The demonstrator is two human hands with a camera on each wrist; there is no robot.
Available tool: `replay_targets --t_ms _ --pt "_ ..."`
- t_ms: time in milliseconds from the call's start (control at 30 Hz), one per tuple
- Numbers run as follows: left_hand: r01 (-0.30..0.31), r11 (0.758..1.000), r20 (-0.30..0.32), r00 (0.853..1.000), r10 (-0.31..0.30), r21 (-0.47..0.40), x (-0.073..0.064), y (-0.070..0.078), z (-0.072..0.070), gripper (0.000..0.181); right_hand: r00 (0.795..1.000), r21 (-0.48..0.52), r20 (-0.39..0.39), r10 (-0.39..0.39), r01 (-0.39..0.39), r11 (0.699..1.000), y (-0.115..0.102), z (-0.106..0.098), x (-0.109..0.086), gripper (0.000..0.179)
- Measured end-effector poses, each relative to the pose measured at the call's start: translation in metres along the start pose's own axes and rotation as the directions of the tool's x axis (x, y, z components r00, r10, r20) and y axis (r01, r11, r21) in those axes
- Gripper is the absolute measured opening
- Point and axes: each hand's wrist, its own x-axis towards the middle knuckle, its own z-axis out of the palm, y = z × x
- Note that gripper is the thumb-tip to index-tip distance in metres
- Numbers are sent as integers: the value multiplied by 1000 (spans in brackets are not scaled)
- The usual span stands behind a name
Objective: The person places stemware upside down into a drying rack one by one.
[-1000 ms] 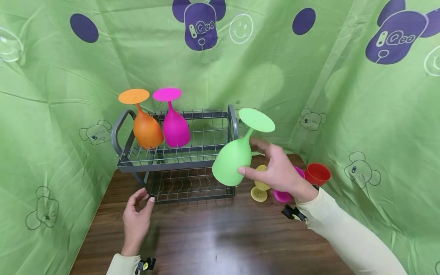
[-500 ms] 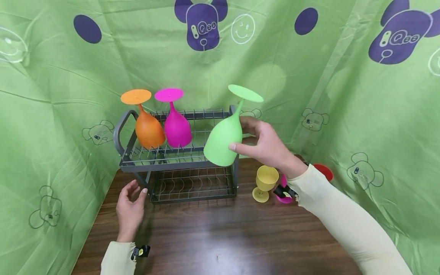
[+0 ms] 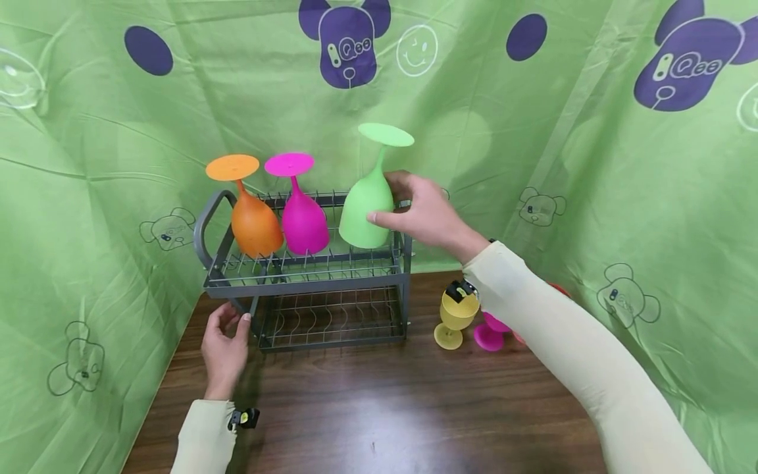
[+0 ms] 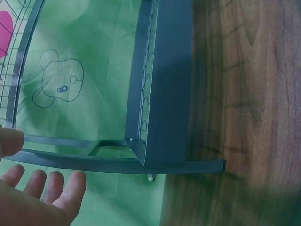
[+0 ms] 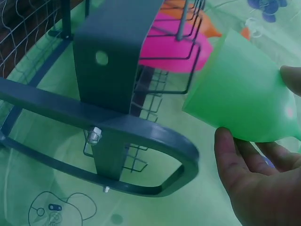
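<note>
My right hand (image 3: 423,210) grips a light green wine goblet (image 3: 367,210) by its bowl, thumb on the near side. The goblet is upside down, foot up, over the right part of the upper tier of a grey dish rack (image 3: 308,286). In the right wrist view the green bowl (image 5: 244,89) has its rim towards the rack's wires. A magenta goblet (image 3: 304,224) and an orange goblet (image 3: 256,227) stand inverted on the upper tier, to the left. My left hand (image 3: 225,349) is loosely curved beside the rack's left leg; the left wrist view shows the side bar (image 4: 94,162) between thumb and fingers.
A yellow goblet (image 3: 458,313) stands upright on the wooden table (image 3: 379,401) right of the rack. Behind my right forearm, a magenta goblet (image 3: 490,337) and a red cup (image 3: 559,289) are partly hidden. A green patterned cloth (image 3: 462,99) surrounds the table.
My right hand has carried the green goblet up and left, from beside the rack to over its upper tier, turning it more upright. My left hand has shifted slightly left and up.
</note>
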Motion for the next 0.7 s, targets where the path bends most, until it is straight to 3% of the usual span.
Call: replay_targets --t_ms 300,500,700 --pt "-26 1000 -13 1000 26 15 6 -4 3 37 998 -148 28 62 -57 987 2 12 31 80" --pt "-74 997 -55 996 75 31 11 -10 5 28 993 -280 48 106 -88 956 0 19 45 79" --pt "-71 997 -61 996 72 27 12 -10 4 26 984 -336 59 167 -138 932 -3 27 51 78"
